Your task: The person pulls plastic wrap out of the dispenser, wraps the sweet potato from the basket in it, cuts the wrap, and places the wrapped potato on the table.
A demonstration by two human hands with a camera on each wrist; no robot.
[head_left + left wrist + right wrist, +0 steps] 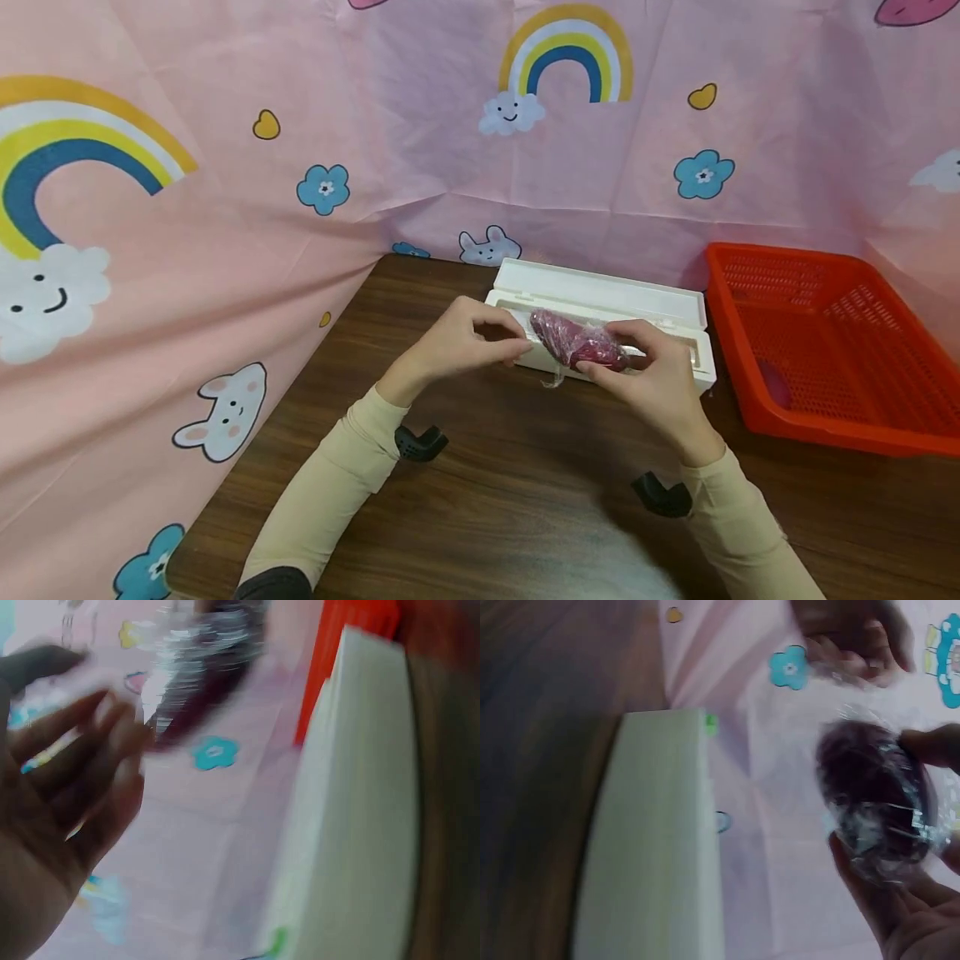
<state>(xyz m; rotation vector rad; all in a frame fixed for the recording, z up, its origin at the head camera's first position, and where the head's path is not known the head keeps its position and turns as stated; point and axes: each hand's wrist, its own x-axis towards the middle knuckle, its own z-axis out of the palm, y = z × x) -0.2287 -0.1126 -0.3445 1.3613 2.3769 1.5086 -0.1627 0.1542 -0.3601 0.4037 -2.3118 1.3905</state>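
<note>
A reddish-purple sweet potato (558, 336), wrapped in crinkled clear film, is held over the near side of a long white box (701, 364). My right hand (660, 379) grips its right end between thumb and fingers; in the right wrist view the fingers curl round the wrapped sweet potato (874, 787). My left hand (461, 337) is beside the other end, fingers bent. The left wrist view shows a gap between that hand's thumb and fingers (97, 742). Whether its fingertips touch the film is blurred. The box's lid (600, 292) stands raised at the back.
To the right stands a red slatted plastic basket (825, 429) with a purple item (775, 383) inside. A dark wooden table (517, 517) lies under everything. Pink patterned cloth (420, 150) hangs behind and at the left.
</note>
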